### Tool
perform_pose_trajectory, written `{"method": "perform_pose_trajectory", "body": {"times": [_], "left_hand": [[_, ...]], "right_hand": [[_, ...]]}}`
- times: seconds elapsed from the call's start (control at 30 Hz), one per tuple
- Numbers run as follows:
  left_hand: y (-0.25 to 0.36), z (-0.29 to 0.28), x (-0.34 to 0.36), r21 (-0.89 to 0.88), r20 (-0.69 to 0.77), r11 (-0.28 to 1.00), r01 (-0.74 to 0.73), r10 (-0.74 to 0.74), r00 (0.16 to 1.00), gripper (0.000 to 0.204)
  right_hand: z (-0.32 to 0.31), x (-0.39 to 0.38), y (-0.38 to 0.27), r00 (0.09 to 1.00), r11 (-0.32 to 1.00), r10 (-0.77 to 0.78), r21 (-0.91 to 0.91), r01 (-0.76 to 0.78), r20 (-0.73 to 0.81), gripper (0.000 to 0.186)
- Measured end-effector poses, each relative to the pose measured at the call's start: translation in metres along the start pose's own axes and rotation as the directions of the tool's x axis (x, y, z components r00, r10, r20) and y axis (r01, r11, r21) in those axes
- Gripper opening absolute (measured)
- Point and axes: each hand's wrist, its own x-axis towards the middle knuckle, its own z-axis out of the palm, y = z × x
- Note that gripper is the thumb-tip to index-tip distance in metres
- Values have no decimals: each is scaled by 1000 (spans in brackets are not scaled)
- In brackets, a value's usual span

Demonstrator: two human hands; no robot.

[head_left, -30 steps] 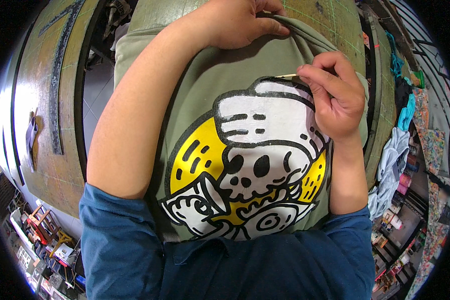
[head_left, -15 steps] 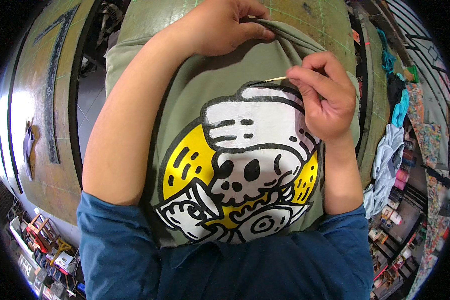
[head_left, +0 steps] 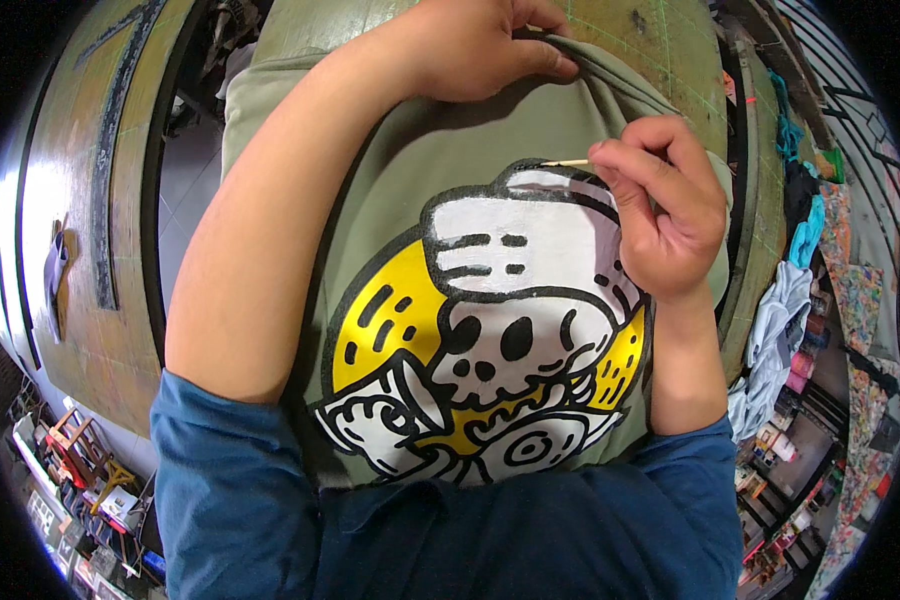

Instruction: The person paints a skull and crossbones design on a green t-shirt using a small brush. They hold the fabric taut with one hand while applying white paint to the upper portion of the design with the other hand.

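Observation:
An olive-green shirt (head_left: 410, 150) lies spread in front of me, printed with a white skull, a white shape above it, yellow areas and thick black outlines. My left hand (head_left: 480, 45) is closed at the far part of the shirt, pinching a fold of its fabric between thumb and fingers. Between the thumb and fingers of my right hand (head_left: 673, 210) is a thin pale wooden stick (head_left: 568, 162). Its dark tip meets the black outline at the top of the print. My curled fingers hide the stick's other end.
A green-stained work board (head_left: 660, 50) lies under the shirt, and another long board (head_left: 80, 200) stands to the left across a gap. Light blue cloths (head_left: 778, 310) hang at the right, near shelves with small bottles (head_left: 782, 440). A red wooden frame (head_left: 75, 440) is at lower left.
The shirt and both hands appear shifted slightly right in view. The stick lies a little flatter, its tip still at the black outline. Both grips are unchanged.

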Motion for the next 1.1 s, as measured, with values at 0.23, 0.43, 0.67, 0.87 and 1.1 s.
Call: {"method": "perform_pose_trajectory", "body": {"times": [0.23, 0.43, 0.67, 0.87, 1.1], "left_hand": [[5, -6, -2, 114, -8, 992, 46, -45, 999, 14], [2, 0, 1, 74, -15, 997, 17, -16, 1000, 14], [6, -2, -2, 131, -35, 990, 58, -54, 998, 12], [10, -2, -2, 132, -45, 985, 111, -106, 993, 12], [5, -2, -3, 90, -28, 996, 2, 0, 1000, 13]], "right_hand": [[-5, -3, -3, 999, 998, 37, 54, -36, -34, 17], [-9, -7, -15, 988, 986, 147, 77, -151, 55, 16], [-17, -13, -19, 982, 987, 137, 60, -146, 128, 21], [-9, -17, -17, 987, 992, 108, 50, -114, 121, 23], [-6, -15, -18, 988, 993, 119, -6, -119, 101, 20]]}}
